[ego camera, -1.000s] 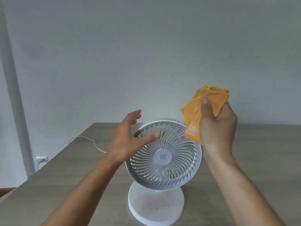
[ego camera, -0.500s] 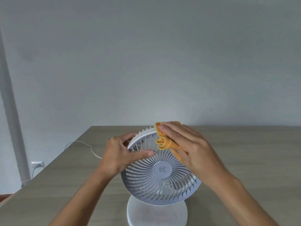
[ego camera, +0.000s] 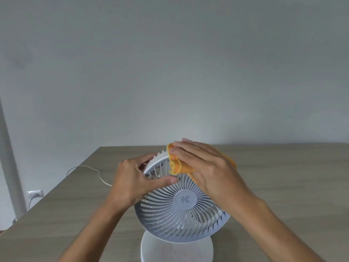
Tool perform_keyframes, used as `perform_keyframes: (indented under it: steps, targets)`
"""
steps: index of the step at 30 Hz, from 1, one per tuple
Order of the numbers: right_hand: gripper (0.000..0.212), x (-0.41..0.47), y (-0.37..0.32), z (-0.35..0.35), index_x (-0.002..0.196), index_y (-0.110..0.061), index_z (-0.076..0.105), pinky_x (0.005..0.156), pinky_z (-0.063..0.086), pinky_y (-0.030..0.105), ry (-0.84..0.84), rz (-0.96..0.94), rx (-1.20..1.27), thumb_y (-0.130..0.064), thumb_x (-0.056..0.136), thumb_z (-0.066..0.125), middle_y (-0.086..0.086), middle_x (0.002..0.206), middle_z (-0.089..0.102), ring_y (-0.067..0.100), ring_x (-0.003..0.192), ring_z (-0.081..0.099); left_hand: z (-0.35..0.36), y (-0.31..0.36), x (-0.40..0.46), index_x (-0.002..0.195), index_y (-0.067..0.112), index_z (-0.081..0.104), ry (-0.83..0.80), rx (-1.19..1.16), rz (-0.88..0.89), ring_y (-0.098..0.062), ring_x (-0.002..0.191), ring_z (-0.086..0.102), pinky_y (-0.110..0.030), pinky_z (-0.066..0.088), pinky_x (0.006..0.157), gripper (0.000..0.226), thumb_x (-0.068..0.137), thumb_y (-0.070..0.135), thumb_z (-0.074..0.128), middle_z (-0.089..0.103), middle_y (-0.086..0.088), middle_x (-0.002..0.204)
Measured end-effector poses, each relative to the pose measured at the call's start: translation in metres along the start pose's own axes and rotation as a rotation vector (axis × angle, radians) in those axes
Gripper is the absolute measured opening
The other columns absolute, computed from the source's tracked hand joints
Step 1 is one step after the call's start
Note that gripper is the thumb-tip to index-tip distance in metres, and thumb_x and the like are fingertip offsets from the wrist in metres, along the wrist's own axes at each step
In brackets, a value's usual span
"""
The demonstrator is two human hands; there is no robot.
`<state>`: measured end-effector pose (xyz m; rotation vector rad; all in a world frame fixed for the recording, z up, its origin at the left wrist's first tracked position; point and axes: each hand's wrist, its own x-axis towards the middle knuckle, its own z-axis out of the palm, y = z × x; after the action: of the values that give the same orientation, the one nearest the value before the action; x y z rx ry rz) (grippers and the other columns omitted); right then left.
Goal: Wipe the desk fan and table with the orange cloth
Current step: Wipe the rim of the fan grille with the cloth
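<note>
A white desk fan (ego camera: 182, 210) stands on the wooden table (ego camera: 283, 186), its round grille tilted up toward me on a round base (ego camera: 175, 248). My left hand (ego camera: 136, 181) grips the grille's upper left rim, thumb across the slats. My right hand (ego camera: 205, 169) lies flat on the top right of the grille and presses the bunched orange cloth (ego camera: 176, 163) against the rim. Most of the cloth is hidden under my palm; a small edge shows past my wrist.
The fan's white cord (ego camera: 90, 170) runs off the table's left edge toward a wall socket (ego camera: 35, 194). A pale wall rises behind the table. A vertical white pipe (ego camera: 9, 163) stands at the far left.
My right hand came down from the air with the cloth onto the fan's top rim. My left hand closed on the left rim, and the grille tipped further back.
</note>
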<state>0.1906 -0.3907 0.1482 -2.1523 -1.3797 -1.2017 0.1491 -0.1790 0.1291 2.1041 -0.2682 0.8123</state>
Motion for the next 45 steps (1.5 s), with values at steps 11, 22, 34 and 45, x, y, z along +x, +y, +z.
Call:
perform_keyframes:
  steps: [11, 22, 34, 45]
  targets:
    - [0.028, -0.048, 0.001, -0.002, 0.115, -0.010, 0.070, 0.059, 0.040, -0.001, 0.399, 0.464, 0.414, -0.006, 0.088, 0.066, -0.040, 0.079, 0.063, -0.016, 0.065, 0.060, 0.004, -0.002, -0.007, 0.103, 0.043, 0.065, 0.025, -0.002, -0.011, 0.003, 0.067, 0.068, -0.011, 0.052, 0.056, 0.075, 0.037, 0.077, 0.075, 0.072, 0.022, 0.075]
    - [0.026, 0.047, -0.025, -0.007, 0.108, -0.038, 0.071, 0.085, 0.055, 0.039, -0.200, 0.255, 0.191, -0.049, 0.085, 0.063, -0.015, 0.103, 0.075, 0.011, 0.102, 0.068, 0.005, 0.000, -0.003, 0.081, 0.039, 0.070, 0.059, 0.026, 0.074, -0.025, 0.055, 0.066, -0.037, 0.051, 0.051, 0.057, 0.042, 0.080, 0.075, 0.073, 0.004, 0.064]
    - [0.043, -0.090, -0.007, 0.016, 0.058, -0.018, 0.053, 0.047, 0.032, 0.025, 0.511, 0.899, 0.627, -0.047, 0.088, 0.062, -0.008, 0.051, 0.044, 0.006, 0.050, 0.039, 0.007, -0.003, -0.011, 0.107, 0.031, 0.073, 0.041, -0.002, -0.086, 0.001, 0.067, 0.070, -0.027, 0.059, 0.066, 0.088, 0.035, 0.080, 0.075, 0.075, 0.012, 0.084]
    - [0.043, -0.151, -0.036, 0.072, 0.062, -0.012, 0.066, 0.055, 0.045, 0.032, 0.488, 1.260, 0.796, -0.053, 0.077, 0.061, 0.003, 0.055, 0.054, 0.015, 0.056, 0.051, 0.007, -0.005, -0.010, 0.101, 0.029, 0.074, 0.061, 0.006, -0.133, -0.014, 0.074, 0.073, -0.044, 0.061, 0.072, 0.074, 0.042, 0.072, 0.082, 0.077, 0.006, 0.083]
